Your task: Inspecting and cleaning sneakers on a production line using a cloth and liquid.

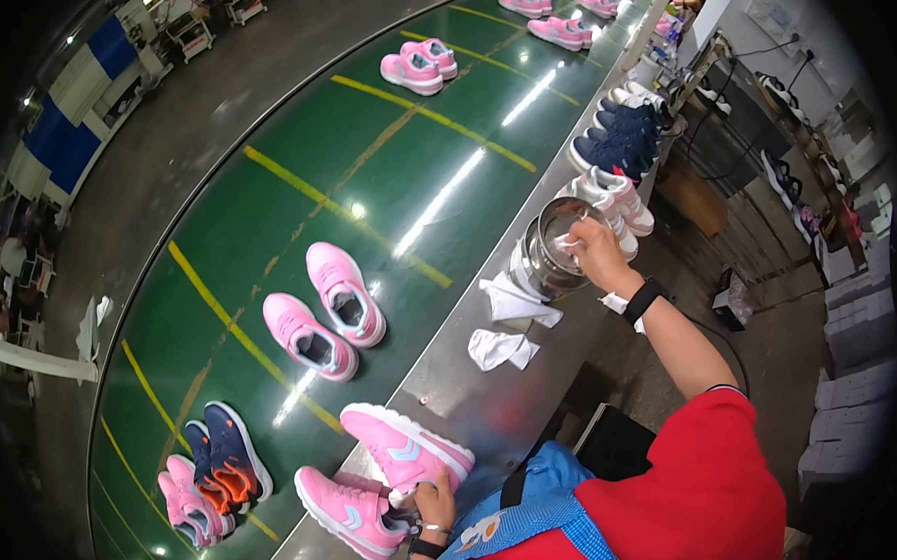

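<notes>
My left hand [436, 503] is closed on the heel end of a pink sneaker [408, 444] with a white sole, at the metal edge of the table. Its mate, another pink sneaker [347, 513], lies against it on the near left; a bit of white shows by my left thumb. My right hand [597, 251] reaches into a round metal bowl [546, 261], its fingers pinched together. Something small and white shows at those fingertips, too hidden to name. White cloths [518, 302] lie crumpled beside the bowl, with another white cloth [502, 349] nearer me.
A green conveyor belt [394, 182] with yellow lines carries pairs of pink sneakers [325, 310] and a navy pair [234, 455]. Past the bowl, white-and-pink shoes [615, 203] and navy shoes [617, 137] line the metal ledge [453, 390]. Stacked white boxes [855, 422] stand at right.
</notes>
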